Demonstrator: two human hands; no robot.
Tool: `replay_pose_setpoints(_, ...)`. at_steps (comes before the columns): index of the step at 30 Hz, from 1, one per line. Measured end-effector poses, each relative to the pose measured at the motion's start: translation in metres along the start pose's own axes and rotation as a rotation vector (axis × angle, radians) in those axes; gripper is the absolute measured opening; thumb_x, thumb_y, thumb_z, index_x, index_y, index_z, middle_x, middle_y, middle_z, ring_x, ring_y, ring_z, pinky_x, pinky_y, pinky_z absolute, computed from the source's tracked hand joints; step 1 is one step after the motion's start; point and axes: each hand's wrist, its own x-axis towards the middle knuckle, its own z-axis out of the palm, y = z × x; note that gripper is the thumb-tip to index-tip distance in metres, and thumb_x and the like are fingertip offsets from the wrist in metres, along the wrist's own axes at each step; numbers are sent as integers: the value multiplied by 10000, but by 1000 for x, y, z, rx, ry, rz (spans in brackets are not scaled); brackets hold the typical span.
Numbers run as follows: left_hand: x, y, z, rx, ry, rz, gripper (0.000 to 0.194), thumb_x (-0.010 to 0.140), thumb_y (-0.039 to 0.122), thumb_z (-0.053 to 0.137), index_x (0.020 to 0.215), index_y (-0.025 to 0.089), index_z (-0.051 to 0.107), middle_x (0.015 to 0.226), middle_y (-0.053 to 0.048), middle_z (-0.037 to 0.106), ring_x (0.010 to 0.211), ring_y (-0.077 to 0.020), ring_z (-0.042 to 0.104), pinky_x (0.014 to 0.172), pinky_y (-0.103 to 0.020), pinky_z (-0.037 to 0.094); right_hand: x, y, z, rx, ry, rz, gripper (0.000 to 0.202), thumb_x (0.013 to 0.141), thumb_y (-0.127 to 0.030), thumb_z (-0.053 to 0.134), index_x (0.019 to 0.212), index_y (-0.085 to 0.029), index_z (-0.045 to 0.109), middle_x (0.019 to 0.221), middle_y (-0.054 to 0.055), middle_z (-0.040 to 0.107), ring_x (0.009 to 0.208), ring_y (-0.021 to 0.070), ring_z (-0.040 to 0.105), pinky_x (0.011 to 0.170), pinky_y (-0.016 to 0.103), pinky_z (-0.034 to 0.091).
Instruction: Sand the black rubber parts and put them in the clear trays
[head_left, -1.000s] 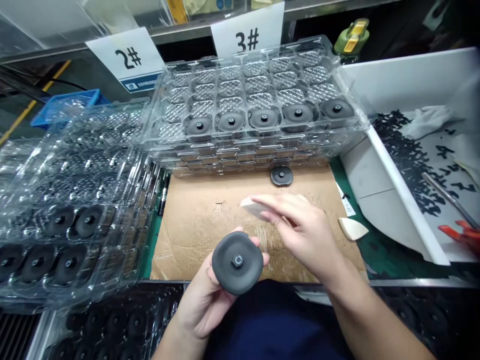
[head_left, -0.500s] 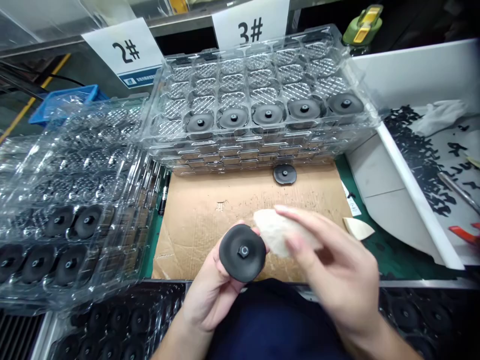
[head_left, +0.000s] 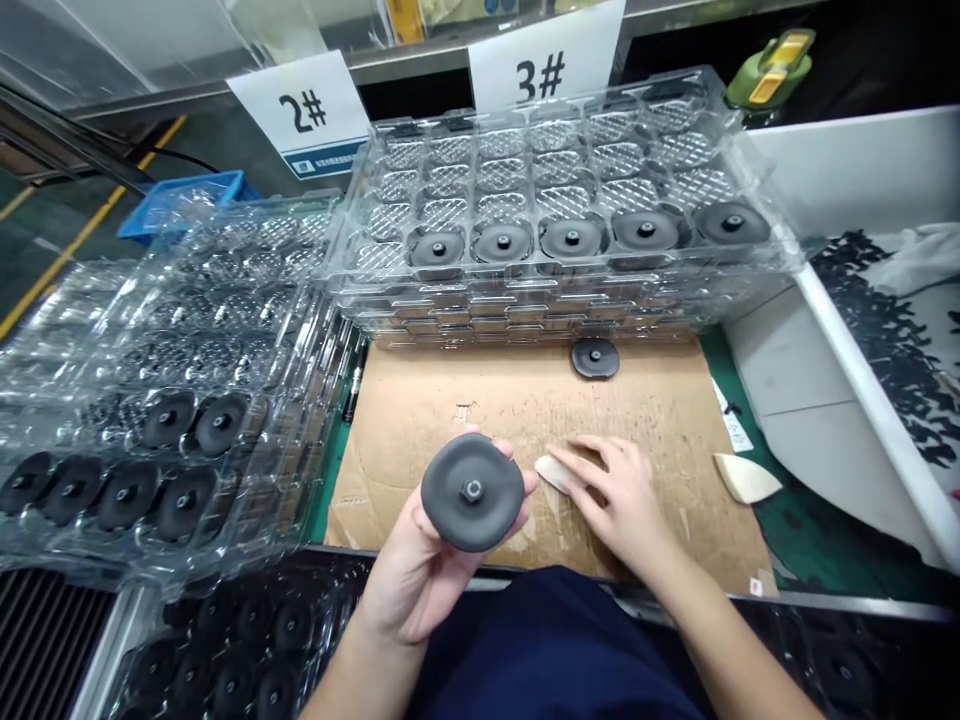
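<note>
My left hand (head_left: pixel 442 560) holds up a round black plastic disc (head_left: pixel 450 510) with a small raised hub in its middle, fingers curled beneath its rim. Low over the cardboard sheet (head_left: pixel 420 400), my right hand (head_left: pixel 619 495) has its thumb and index finger at a white pad (head_left: pixel 552 474), which is partly hidden under the fingers. Another black disc (head_left: pixel 595 357) lies on the cardboard by the stacked trays. A cream-coloured wedge-shaped pad (head_left: pixel 746 478) rests at the cardboard's right edge.
A stack of clear trays (head_left: pixel 525 290) stands at the back, its front row partly filled with discs. More clear trays (head_left: pixel 247 400) with discs sit at left. On the right, a white-walled bin (head_left: pixel 862 380) holds small black pieces. A green bottle (head_left: pixel 769 75) stands behind.
My right hand has lowered the white pad away from the disc toward the cardboard. The disc in my left hand is slightly nearer the camera, and the view has shifted left.
</note>
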Motion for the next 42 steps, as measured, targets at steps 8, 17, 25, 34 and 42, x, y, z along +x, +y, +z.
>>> replay_pose_setpoints(8, -2, -1, -3, 539, -141, 365, 588, 793, 404, 559, 1287, 524, 264, 1225, 6, 548, 1011, -232, 588, 843, -376, 449, 7, -20, -9, 80, 164, -50, 318, 833, -217, 502, 1142, -250, 573, 1043, 70, 578, 1018, 238, 494, 873, 448, 398)
replay_pose_setpoints(17, 1, -5, -2, 1281, -167, 682, 1119, 649, 2, 676, 1335, 486, -65, 1218, -8, 495, 1137, -221, 465, 996, -447, 309, -8, -44, -24, 739, 88, 78, 208, 822, -165, 558, 1005, -255, 598, 960, 37, 597, 812, 145, 556, 731, 310, 479)
replay_pose_setpoints(25, -6, -8, -7, 1229, -157, 594, 1066, 631, 45, 711, 1380, 378, 28, 1205, -51, 543, 1102, -237, 507, 975, -413, 335, -5, -68, -38, 918, -102, -41, 239, 776, -202, 644, 1009, -254, 629, 848, 28, 633, 805, 162, 569, 747, 339, 470)
replay_pose_setpoints(34, -21, -10, -8, 1265, -131, 516, 993, 650, 109, 707, 1386, 289, 65, 1135, -48, 555, 1018, -191, 541, 960, -328, 338, -7, -78, -42, 852, -209, -1, 150, 723, -181, 699, 862, -233, 680, 769, -4, 647, 722, 134, 543, 697, 296, 416)
replay_pose_setpoints(42, -37, -15, -5, 1139, -229, 384, 973, 678, 339, 699, 1402, 241, 56, 1110, -86, 567, 1018, -244, 527, 978, -382, 281, -22, -88, -63, 921, -419, 49, 191, 732, -205, 693, 919, -237, 681, 770, -17, 659, 716, 114, 531, 671, 250, 403)
